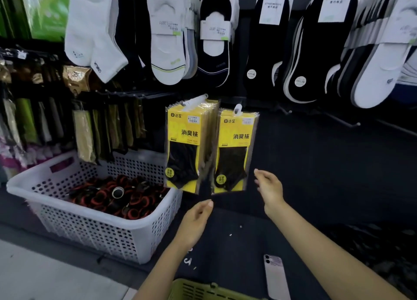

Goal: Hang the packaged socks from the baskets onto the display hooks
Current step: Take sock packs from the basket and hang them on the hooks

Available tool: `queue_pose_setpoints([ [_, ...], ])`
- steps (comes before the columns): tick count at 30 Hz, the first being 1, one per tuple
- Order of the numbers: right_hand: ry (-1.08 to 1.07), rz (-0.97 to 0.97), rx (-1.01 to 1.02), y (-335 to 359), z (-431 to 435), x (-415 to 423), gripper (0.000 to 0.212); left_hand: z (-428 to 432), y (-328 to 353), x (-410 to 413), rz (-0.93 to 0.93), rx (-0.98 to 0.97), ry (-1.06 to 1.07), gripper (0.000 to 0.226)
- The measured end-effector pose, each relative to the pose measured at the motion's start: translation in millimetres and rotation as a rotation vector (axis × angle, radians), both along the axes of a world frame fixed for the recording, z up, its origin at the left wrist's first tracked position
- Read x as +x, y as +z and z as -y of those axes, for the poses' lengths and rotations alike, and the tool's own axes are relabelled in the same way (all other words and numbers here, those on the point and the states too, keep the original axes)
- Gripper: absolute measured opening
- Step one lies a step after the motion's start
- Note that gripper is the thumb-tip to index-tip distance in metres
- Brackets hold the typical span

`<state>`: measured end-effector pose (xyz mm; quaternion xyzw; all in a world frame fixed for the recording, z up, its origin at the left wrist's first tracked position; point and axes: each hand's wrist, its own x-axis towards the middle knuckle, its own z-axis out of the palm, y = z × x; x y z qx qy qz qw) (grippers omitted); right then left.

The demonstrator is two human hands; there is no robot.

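Observation:
Two bunches of yellow-and-black packaged socks hang from display hooks at the centre: a thick left bunch [188, 143] and a thinner right bunch [237, 150]. My left hand [196, 220] reaches up just below the gap between them; its fingers are loosely curled and its fingertips are near the packs' lower edges, holding nothing. My right hand [268, 186] hovers to the right of the right bunch, fingers relaxed and empty. A green basket [203, 290] shows at the bottom edge, its contents hidden.
A white perforated basket [94, 227] with red-and-black rolled items stands at the left. A phone [276, 277] lies on the dark floor at the bottom. White and black socks [167, 40] hang above, bare hooks [338, 119] at the right, and gold packets [85, 134] at the left.

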<state>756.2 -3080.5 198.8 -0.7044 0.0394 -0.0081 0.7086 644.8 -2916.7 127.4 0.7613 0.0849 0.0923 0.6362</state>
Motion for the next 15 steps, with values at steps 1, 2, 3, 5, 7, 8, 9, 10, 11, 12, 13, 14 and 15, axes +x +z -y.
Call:
queue_pose_setpoints([
  [1,0.015,-0.002,-0.013,-12,8,-7,0.007,0,-7,-2,-0.022,0.027,-0.008,0.031],
  [2,0.043,-0.015,-0.027,-26,17,-16,0.006,1,-14,-5,-0.046,0.052,-0.014,0.037],
  [3,0.080,-0.042,-0.041,-40,25,-25,0.005,2,-21,-8,-0.072,0.076,-0.019,0.042],
  [5,0.156,-0.126,-0.088,-76,43,-45,0.009,7,-38,-15,-0.130,0.110,-0.023,0.046],
  [7,0.210,-0.222,-0.159,-115,60,-68,0.009,16,-53,-25,-0.184,0.176,-0.042,0.047],
  [8,0.229,-0.271,-0.190,-135,70,-81,0.010,22,-61,-30,-0.211,0.202,-0.067,0.046],
  [9,0.247,-0.316,-0.221,-156,81,-95,0.013,30,-68,-36,-0.237,0.198,-0.084,0.045],
  [10,0.268,-0.358,-0.264,-176,91,-109,0.016,38,-77,-42,-0.264,0.159,-0.085,0.042],
  [11,0.289,-0.404,-0.314,-197,102,-124,0.018,47,-87,-49,-0.290,0.108,-0.064,0.039],
  [12,0.302,-0.465,-0.355,-216,113,-138,0.020,57,-99,-57,-0.314,0.075,-0.031,0.036],
  [13,0.304,-0.529,-0.376,-233,121,-151,0.023,66,-111,-66,-0.342,0.062,-0.004,0.034],
  [14,0.301,-0.576,-0.396,-248,129,-162,0.025,77,-125,-76,-0.376,0.060,0.003,0.034],
  [15,0.295,-0.604,-0.417,-260,134,-169,0.026,86,-139,-87,-0.418,0.063,0.001,0.035],
])
